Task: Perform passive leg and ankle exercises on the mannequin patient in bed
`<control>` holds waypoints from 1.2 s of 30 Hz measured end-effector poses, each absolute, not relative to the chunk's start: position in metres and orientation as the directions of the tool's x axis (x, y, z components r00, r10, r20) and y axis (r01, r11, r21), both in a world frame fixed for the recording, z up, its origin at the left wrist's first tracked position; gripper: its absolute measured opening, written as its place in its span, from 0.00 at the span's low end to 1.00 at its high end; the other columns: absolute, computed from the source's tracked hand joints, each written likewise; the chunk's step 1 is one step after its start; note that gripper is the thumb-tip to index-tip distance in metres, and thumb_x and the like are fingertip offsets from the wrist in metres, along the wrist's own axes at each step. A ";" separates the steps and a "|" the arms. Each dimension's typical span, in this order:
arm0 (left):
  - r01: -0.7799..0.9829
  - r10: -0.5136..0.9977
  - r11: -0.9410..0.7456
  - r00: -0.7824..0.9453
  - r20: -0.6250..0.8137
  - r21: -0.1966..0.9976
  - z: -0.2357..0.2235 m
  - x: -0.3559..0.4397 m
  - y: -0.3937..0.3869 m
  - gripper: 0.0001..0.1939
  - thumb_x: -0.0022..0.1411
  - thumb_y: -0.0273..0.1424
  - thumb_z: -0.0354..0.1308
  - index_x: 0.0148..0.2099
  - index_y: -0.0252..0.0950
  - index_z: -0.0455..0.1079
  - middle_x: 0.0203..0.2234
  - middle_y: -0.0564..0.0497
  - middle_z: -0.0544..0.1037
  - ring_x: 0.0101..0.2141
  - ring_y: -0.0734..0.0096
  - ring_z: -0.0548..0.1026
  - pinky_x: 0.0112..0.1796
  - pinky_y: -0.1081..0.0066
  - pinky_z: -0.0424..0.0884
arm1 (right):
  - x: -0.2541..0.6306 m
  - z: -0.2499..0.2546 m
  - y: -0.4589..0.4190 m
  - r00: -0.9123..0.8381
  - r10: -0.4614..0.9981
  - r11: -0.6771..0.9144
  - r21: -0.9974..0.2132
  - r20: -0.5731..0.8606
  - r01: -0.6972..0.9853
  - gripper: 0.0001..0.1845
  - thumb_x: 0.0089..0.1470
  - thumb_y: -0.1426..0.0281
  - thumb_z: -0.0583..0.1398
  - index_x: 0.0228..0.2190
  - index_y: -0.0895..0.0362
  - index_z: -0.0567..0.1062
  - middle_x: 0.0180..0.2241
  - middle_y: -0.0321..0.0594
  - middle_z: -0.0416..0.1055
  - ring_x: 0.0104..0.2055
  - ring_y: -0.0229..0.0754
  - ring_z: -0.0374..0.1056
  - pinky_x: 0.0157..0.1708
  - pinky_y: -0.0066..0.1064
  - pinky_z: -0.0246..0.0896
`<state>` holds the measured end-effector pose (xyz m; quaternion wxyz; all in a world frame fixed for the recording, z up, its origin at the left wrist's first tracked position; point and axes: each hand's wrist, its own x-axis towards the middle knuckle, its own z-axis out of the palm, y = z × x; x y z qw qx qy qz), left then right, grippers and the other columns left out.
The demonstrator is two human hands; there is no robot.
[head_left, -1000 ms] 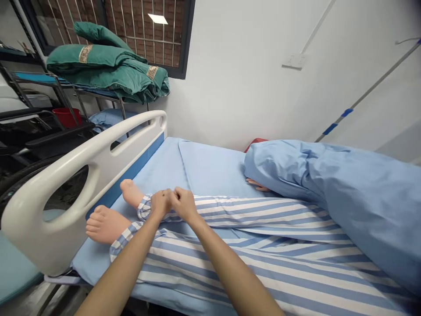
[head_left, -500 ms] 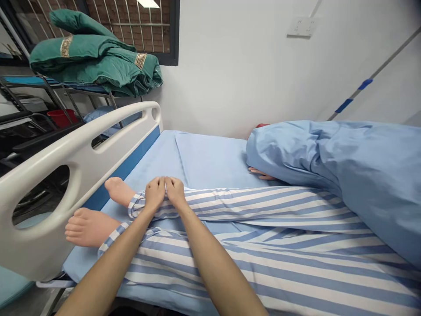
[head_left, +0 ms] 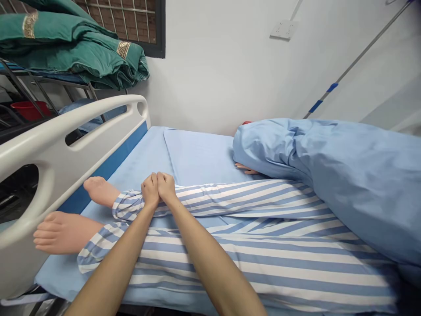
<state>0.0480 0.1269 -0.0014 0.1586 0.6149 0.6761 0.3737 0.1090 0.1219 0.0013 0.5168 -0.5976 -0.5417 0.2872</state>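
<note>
Right now, left hand (head_left: 150,188) and right hand (head_left: 166,185) curled shut, side by side over far pant leg (head_left: 237,198) on bed (head_left: 200,153); can't tell if gripping. Seems leg-holding step; next move needs firm, gentle hold.

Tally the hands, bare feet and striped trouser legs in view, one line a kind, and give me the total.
Hands: 3 (left hand, right hand, partly covered hand under the blue cover)
Bare feet: 2 (far foot, near foot)
Striped trouser legs: 2 (far leg, near leg)
Total: 7
</note>
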 end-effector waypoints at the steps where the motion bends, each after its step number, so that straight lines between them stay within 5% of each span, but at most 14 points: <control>1: 0.742 0.954 -0.030 -0.179 0.242 0.669 -0.001 0.049 0.126 0.18 0.63 0.33 0.39 0.27 0.35 0.65 0.23 0.50 0.73 0.26 0.74 0.67 0.30 0.73 0.56 | 0.113 0.006 0.121 0.231 0.949 0.099 -0.896 0.216 0.432 0.22 0.57 0.64 0.46 0.16 0.57 0.64 0.17 0.33 0.61 0.23 0.34 0.55 0.24 0.25 0.48; 5: 0.820 0.969 -0.037 -0.111 0.222 0.571 -0.002 0.053 0.122 0.18 0.63 0.35 0.39 0.32 0.36 0.69 0.28 0.46 0.76 0.29 0.70 0.70 0.30 0.72 0.55 | 0.134 0.026 0.115 0.064 0.961 0.129 -0.641 0.270 0.757 0.20 0.58 0.65 0.47 0.22 0.58 0.71 0.23 0.38 0.69 0.26 0.36 0.60 0.28 0.27 0.49; 8: 0.873 0.978 -0.056 -0.050 0.202 0.484 -0.006 0.056 0.121 0.13 0.60 0.34 0.45 0.36 0.38 0.70 0.31 0.45 0.77 0.32 0.67 0.71 0.30 0.72 0.55 | 0.146 0.028 0.110 -0.023 0.961 0.175 -0.540 0.277 0.823 0.20 0.59 0.64 0.47 0.24 0.58 0.73 0.25 0.40 0.71 0.27 0.37 0.62 0.29 0.27 0.49; 15: 0.887 0.974 -0.095 -0.010 0.225 0.452 -0.010 0.059 0.119 0.16 0.60 0.36 0.43 0.28 0.37 0.69 0.25 0.47 0.75 0.28 0.69 0.69 0.28 0.72 0.53 | 0.153 0.001 0.107 0.112 0.951 0.124 -0.687 0.288 0.716 0.20 0.59 0.66 0.47 0.23 0.58 0.72 0.24 0.38 0.70 0.27 0.36 0.60 0.28 0.27 0.46; 19: 0.747 0.965 -0.122 -0.066 0.255 0.654 0.002 0.069 0.126 0.16 0.56 0.35 0.45 0.18 0.36 0.59 0.15 0.54 0.64 0.21 0.75 0.60 0.25 0.73 0.51 | 0.160 0.001 0.111 0.161 0.931 0.193 -0.816 0.327 0.545 0.21 0.58 0.65 0.48 0.17 0.58 0.67 0.18 0.33 0.63 0.24 0.34 0.56 0.25 0.26 0.44; 22: 0.464 0.945 -0.106 -0.227 0.234 0.880 0.016 0.092 0.134 0.16 0.53 0.33 0.47 0.17 0.37 0.51 0.12 0.58 0.51 0.19 0.79 0.54 0.22 0.74 0.51 | 0.168 0.004 0.115 0.198 0.931 0.230 -0.913 0.308 0.336 0.22 0.56 0.63 0.48 0.14 0.57 0.62 0.15 0.30 0.56 0.22 0.33 0.53 0.23 0.25 0.45; 25: 0.252 0.925 -0.085 -0.341 0.170 0.964 0.018 0.117 0.138 0.14 0.52 0.32 0.47 0.18 0.37 0.50 0.14 0.59 0.51 0.19 0.80 0.53 0.21 0.75 0.51 | 0.175 0.006 0.117 0.233 0.938 0.233 -0.965 0.255 0.118 0.20 0.55 0.63 0.47 0.15 0.57 0.61 0.16 0.30 0.56 0.23 0.33 0.54 0.23 0.24 0.48; 27: 0.268 0.923 -0.061 -0.352 0.157 0.961 0.011 0.126 0.137 0.13 0.52 0.32 0.47 0.18 0.37 0.52 0.13 0.59 0.54 0.19 0.80 0.53 0.21 0.76 0.52 | 0.178 0.006 0.117 0.274 0.936 0.215 -0.975 0.221 0.053 0.19 0.55 0.62 0.47 0.17 0.57 0.61 0.17 0.31 0.58 0.24 0.33 0.55 0.24 0.24 0.50; 36: 0.491 0.941 -0.070 -0.256 0.221 0.868 -0.005 0.118 0.133 0.17 0.55 0.36 0.47 0.17 0.37 0.54 0.13 0.58 0.58 0.19 0.78 0.54 0.23 0.73 0.51 | 0.175 0.007 0.118 0.345 0.917 0.086 -0.945 0.198 0.314 0.21 0.57 0.62 0.45 0.18 0.56 0.66 0.20 0.35 0.65 0.25 0.36 0.59 0.25 0.25 0.51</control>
